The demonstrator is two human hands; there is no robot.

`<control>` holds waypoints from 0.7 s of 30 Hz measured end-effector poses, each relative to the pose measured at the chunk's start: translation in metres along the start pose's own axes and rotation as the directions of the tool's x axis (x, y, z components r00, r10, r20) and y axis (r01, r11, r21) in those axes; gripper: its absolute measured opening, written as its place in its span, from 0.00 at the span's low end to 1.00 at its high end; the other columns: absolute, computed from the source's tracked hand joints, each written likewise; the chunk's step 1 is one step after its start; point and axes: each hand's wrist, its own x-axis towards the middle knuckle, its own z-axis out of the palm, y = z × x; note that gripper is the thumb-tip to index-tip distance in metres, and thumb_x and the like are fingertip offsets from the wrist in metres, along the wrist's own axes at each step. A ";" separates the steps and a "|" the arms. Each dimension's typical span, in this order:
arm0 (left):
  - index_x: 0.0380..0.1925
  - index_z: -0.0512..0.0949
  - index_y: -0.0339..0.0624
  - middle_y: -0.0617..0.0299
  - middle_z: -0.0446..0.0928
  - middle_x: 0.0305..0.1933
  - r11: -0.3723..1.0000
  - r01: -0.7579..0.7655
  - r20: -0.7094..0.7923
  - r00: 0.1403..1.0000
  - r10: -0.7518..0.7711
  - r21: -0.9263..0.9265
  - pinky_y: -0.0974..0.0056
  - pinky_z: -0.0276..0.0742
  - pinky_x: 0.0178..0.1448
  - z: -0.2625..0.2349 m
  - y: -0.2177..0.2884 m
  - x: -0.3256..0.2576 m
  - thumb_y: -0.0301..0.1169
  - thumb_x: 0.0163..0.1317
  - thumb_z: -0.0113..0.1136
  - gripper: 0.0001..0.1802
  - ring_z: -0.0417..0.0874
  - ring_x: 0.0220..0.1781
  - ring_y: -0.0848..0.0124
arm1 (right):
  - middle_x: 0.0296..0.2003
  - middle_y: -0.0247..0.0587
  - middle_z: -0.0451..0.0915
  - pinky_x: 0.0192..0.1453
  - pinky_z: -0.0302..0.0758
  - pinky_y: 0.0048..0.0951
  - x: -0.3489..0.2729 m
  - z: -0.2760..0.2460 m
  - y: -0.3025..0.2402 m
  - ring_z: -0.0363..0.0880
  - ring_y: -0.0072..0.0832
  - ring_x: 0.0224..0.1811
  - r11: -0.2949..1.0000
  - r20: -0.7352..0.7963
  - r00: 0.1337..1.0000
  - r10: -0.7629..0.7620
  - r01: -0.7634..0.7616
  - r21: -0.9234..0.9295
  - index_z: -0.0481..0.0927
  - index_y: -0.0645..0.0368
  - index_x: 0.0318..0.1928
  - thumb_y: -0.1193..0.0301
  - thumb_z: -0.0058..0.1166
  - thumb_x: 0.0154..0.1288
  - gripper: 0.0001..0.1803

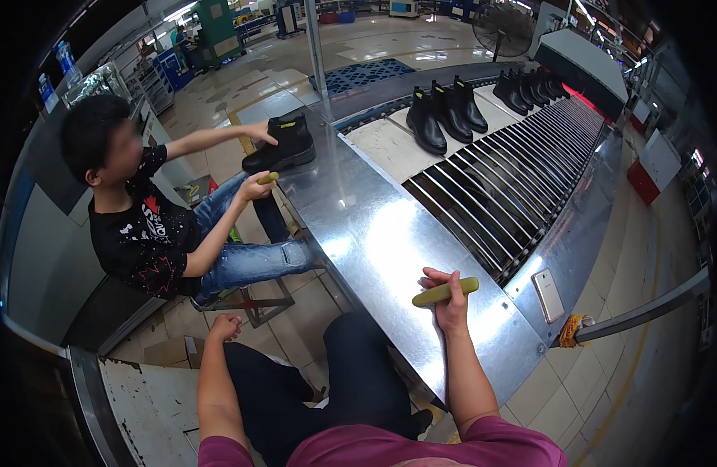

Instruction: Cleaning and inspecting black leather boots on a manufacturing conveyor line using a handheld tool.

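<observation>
My right hand (pixel 449 302) is closed around an olive-green bar with rounded ends (pixel 444 292), which it holds just over the metal tabletop (pixel 351 226). Both ends of the bar stick out past the fingers. What the bar is made of, I cannot tell. Over by my left thigh, my left hand (pixel 227 327) is curled shut, apart from the table, and nothing shows in it. At the table's far left end stands a black ankle boot (pixel 282 146). A seated co-worker's hand touches its top, while that person's other hand holds a similar green piece (pixel 268 178).
Several black boots (pixel 428 124) stand on the conveyor's pale slats (pixel 386 144), leading to a hooded machine (pixel 580 70) with a red glow. Bare metal rollers (pixel 499 198) run nearer me. A phone (pixel 548 296) lies by the table's right edge, near a curved metal bar (pixel 646 315).
</observation>
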 end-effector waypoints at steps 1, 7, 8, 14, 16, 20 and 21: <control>0.49 0.85 0.41 0.59 0.85 0.34 1.000 -0.001 -0.006 1.000 0.001 0.007 0.61 0.78 0.30 0.001 0.002 -0.001 0.41 0.74 0.56 0.17 0.84 0.29 0.68 | 0.54 0.54 0.84 0.62 0.78 0.42 0.000 -0.001 -0.001 0.84 0.37 0.49 1.000 -0.001 1.000 -0.001 0.001 -0.002 0.85 0.66 0.48 0.44 0.43 0.80 0.34; 0.48 0.84 0.41 0.59 0.85 0.35 1.000 -0.012 -0.006 1.000 0.012 0.023 0.61 0.78 0.32 -0.001 0.005 -0.008 0.41 0.75 0.55 0.17 0.84 0.31 0.68 | 0.54 0.54 0.84 0.62 0.78 0.42 -0.002 -0.001 -0.002 0.84 0.37 0.50 1.000 0.006 1.000 -0.006 0.006 -0.008 0.85 0.66 0.49 0.44 0.43 0.80 0.34; 0.48 0.84 0.41 0.59 0.85 0.35 1.000 -0.011 -0.006 1.000 0.011 0.023 0.61 0.78 0.32 -0.002 0.004 -0.009 0.41 0.75 0.55 0.17 0.84 0.31 0.68 | 0.54 0.53 0.84 0.62 0.77 0.43 -0.003 0.000 -0.003 0.83 0.38 0.50 1.000 0.005 1.000 0.002 -0.003 0.007 0.85 0.66 0.48 0.43 0.46 0.78 0.33; 0.49 0.84 0.40 0.58 0.85 0.35 1.000 -0.019 -0.005 1.000 0.019 0.018 0.61 0.78 0.31 -0.001 0.006 -0.009 0.41 0.74 0.55 0.17 0.84 0.30 0.68 | 0.54 0.53 0.85 0.61 0.77 0.44 -0.001 0.000 -0.005 0.83 0.39 0.50 1.000 0.001 1.000 0.003 -0.003 0.018 0.86 0.65 0.47 0.43 0.51 0.76 0.33; 0.48 0.84 0.40 0.57 0.86 0.36 1.000 -0.013 0.001 1.000 0.013 0.006 0.61 0.78 0.31 -0.003 0.004 -0.009 0.41 0.74 0.55 0.17 0.84 0.30 0.68 | 0.54 0.53 0.85 0.61 0.77 0.44 -0.001 0.002 -0.005 0.83 0.39 0.50 1.000 0.008 1.000 0.008 -0.008 0.023 0.86 0.65 0.47 0.43 0.51 0.76 0.33; 0.47 0.84 0.40 0.57 0.86 0.36 0.999 -0.036 -0.013 0.999 0.036 0.028 0.61 0.78 0.30 0.000 0.009 -0.010 0.41 0.74 0.55 0.17 0.84 0.30 0.68 | 0.53 0.53 0.85 0.61 0.77 0.44 -0.001 -0.002 -0.006 0.83 0.39 0.50 1.000 -0.008 1.000 0.001 -0.001 0.014 0.86 0.65 0.47 0.43 0.51 0.76 0.32; 0.47 0.84 0.39 0.57 0.86 0.36 0.999 -0.031 -0.008 0.999 0.032 0.019 0.61 0.78 0.30 -0.001 0.008 -0.009 0.41 0.74 0.56 0.17 0.84 0.30 0.68 | 0.53 0.53 0.85 0.61 0.77 0.44 -0.001 -0.001 -0.006 0.83 0.39 0.50 1.000 -0.004 1.000 0.000 0.000 0.014 0.86 0.65 0.46 0.43 0.51 0.76 0.32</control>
